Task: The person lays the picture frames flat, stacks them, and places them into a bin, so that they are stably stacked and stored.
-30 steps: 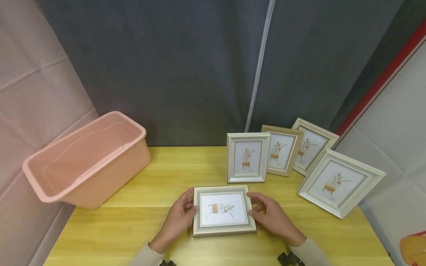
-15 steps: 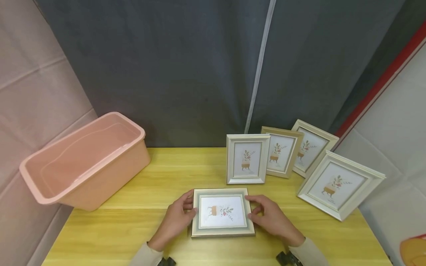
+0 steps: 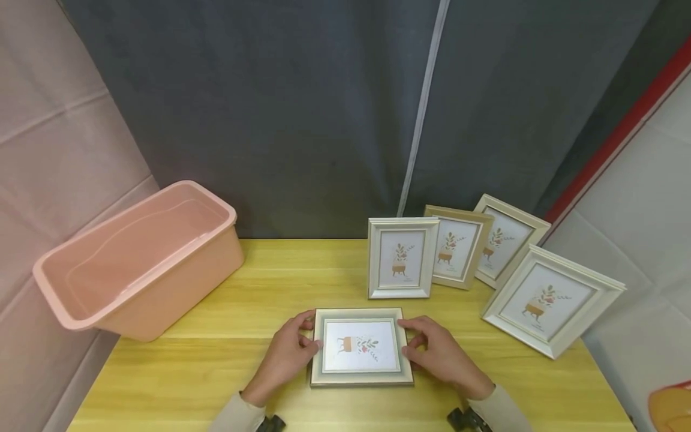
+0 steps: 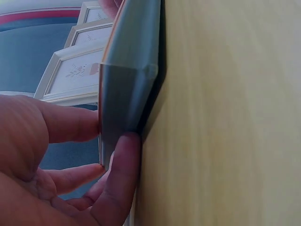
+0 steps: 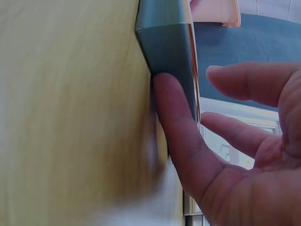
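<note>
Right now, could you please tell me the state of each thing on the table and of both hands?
Flat frame: lying face up on the table, held at both sides.
Left hand: grips the frame's left edge.
Right hand: touches the frame's right edge.
Bin: upright, nothing visible inside.
Four other frames: standing, facing forward.

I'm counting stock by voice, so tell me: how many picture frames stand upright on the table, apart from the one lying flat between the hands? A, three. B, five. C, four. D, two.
C: four upright frames stand behind the flat frame that the left hand and right hand hold by its sides.
</note>
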Tool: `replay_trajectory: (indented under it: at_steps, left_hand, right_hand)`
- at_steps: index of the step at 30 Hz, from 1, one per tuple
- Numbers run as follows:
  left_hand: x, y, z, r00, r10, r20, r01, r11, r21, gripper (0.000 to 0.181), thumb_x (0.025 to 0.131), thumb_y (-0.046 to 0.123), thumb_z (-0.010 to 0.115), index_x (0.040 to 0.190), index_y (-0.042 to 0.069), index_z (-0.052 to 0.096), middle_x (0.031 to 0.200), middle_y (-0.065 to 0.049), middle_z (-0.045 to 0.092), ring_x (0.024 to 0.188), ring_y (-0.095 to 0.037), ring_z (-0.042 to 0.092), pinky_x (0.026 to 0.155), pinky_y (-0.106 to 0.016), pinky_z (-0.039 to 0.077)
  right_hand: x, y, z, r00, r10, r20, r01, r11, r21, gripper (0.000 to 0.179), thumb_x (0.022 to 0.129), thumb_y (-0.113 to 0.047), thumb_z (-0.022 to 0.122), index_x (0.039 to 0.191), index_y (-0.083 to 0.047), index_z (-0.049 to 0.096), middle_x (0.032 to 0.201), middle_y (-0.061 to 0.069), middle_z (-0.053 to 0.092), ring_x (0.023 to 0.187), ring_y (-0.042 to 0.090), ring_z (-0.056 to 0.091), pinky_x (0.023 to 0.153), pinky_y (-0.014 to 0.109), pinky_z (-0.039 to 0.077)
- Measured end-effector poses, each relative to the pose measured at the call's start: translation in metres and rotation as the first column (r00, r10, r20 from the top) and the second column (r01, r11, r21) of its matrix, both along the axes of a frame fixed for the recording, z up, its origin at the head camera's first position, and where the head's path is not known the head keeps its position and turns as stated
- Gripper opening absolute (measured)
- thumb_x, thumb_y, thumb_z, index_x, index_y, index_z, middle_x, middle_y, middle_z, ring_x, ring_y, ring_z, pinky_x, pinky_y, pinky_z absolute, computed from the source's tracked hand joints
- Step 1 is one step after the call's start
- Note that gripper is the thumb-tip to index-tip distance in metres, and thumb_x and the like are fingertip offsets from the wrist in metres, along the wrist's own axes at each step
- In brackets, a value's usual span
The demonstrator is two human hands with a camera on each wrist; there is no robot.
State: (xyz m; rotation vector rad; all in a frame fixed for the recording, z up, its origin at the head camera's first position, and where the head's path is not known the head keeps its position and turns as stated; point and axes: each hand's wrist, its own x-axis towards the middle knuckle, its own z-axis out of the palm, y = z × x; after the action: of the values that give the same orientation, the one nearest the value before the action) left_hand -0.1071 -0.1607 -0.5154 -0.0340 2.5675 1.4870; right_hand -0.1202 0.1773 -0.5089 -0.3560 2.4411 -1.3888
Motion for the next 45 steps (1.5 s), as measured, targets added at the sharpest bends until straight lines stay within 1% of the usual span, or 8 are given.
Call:
replay_trajectory:
  at_steps: [7, 14, 20, 23, 29, 36, 41, 45]
  left_hand:
    - [0.0, -0.001, 0.001, 1.0, -0.019, 0.002, 0.019, 1.0, 0.013, 0.066, 0.093, 0.009, 0.078, 0.154, 0.013, 0.053, 0.129, -0.016, 0.062, 0.086, -0.015, 0.064, 0.064, -0.025, 0.056]
    - [0.001, -0.001, 0.002, 0.999, -0.034, -0.005, 0.034, 0.999, -0.005, 0.06, 0.094, 0.008, 0.077, 0.15, 0.016, 0.058, 0.129, -0.017, 0.062, 0.087, -0.016, 0.065, 0.065, -0.026, 0.057]
    - [0.001, 0.0, 0.001, 0.999, -0.051, -0.001, 0.051, 0.999, -0.009, 0.062, 0.092, 0.009, 0.079, 0.15, 0.014, 0.058, 0.128, -0.017, 0.062, 0.087, -0.016, 0.066, 0.066, -0.025, 0.058]
    - [0.001, 0.0, 0.001, 0.998, -0.064, -0.002, 0.064, 0.998, -0.014, 0.062, 0.091, 0.009, 0.08, 0.15, 0.013, 0.058, 0.128, -0.017, 0.062, 0.086, -0.016, 0.065, 0.066, -0.025, 0.058]
    - [0.001, -0.001, 0.001, 0.998, -0.058, -0.008, 0.058, 0.998, -0.023, 0.062, 0.091, 0.007, 0.08, 0.149, 0.013, 0.059, 0.128, -0.017, 0.062, 0.087, -0.016, 0.065, 0.066, -0.024, 0.058]
    - [0.001, -0.002, 0.003, 0.998, -0.055, -0.002, 0.055, 0.998, -0.027, 0.061, 0.091, 0.008, 0.08, 0.149, 0.014, 0.059, 0.127, -0.016, 0.062, 0.087, -0.016, 0.064, 0.065, -0.025, 0.057]
    - [0.001, -0.002, 0.002, 0.999, -0.053, -0.002, 0.052, 0.998, -0.034, 0.062, 0.091, 0.008, 0.081, 0.148, 0.015, 0.059, 0.127, -0.015, 0.062, 0.087, -0.016, 0.064, 0.065, -0.025, 0.057]
    - [0.001, -0.002, 0.001, 0.998, -0.061, -0.006, 0.06, 0.998, -0.034, 0.062, 0.091, 0.008, 0.081, 0.148, 0.014, 0.059, 0.126, -0.015, 0.062, 0.087, -0.016, 0.064, 0.066, -0.024, 0.057]
  right_hand:
    - [-0.002, 0.0, 0.004, 1.0, -0.005, -0.015, 0.006, 0.999, 0.054, 0.054, 0.093, -0.017, 0.082, 0.142, -0.003, 0.064, 0.128, 0.014, 0.065, 0.091, 0.014, 0.068, 0.067, 0.023, 0.057]
    - [-0.006, 0.002, 0.009, 0.999, -0.041, -0.009, 0.041, 0.998, 0.041, 0.056, 0.093, -0.021, 0.083, 0.144, -0.009, 0.063, 0.125, 0.01, 0.067, 0.096, 0.018, 0.067, 0.066, 0.026, 0.058]
    - [-0.014, 0.009, 0.014, 0.985, -0.062, -0.162, 0.06, 0.998, -0.018, 0.049, 0.094, -0.014, 0.081, 0.14, -0.012, 0.066, 0.136, 0.012, 0.068, 0.108, 0.028, 0.069, 0.077, 0.026, 0.061]
    - [-0.02, 0.011, 0.02, 0.966, -0.071, -0.248, 0.062, 0.997, -0.044, 0.044, 0.094, -0.008, 0.079, 0.137, -0.011, 0.068, 0.133, 0.015, 0.069, 0.106, 0.029, 0.07, 0.079, 0.028, 0.063]
    - [-0.034, 0.016, 0.036, 0.922, -0.139, -0.36, 0.132, 0.99, -0.044, 0.037, 0.096, -0.012, 0.078, 0.132, -0.015, 0.07, 0.123, 0.011, 0.072, 0.104, 0.022, 0.07, 0.081, 0.031, 0.064]
    - [-0.053, 0.026, 0.054, 0.86, -0.201, -0.468, 0.202, 0.978, -0.05, 0.036, 0.098, -0.01, 0.075, 0.133, -0.006, 0.067, 0.127, 0.009, 0.072, 0.108, 0.029, 0.069, 0.085, 0.032, 0.063]
    - [-0.068, 0.034, 0.065, 0.817, -0.236, -0.526, 0.235, 0.97, -0.069, 0.04, 0.097, -0.01, 0.076, 0.136, -0.005, 0.066, 0.13, 0.01, 0.07, 0.11, 0.025, 0.067, 0.085, 0.02, 0.06]
    - [-0.081, 0.04, 0.072, 0.79, -0.269, -0.551, 0.275, 0.959, -0.073, 0.046, 0.097, -0.011, 0.076, 0.141, -0.005, 0.063, 0.133, 0.014, 0.065, 0.111, 0.029, 0.065, 0.083, 0.014, 0.057]
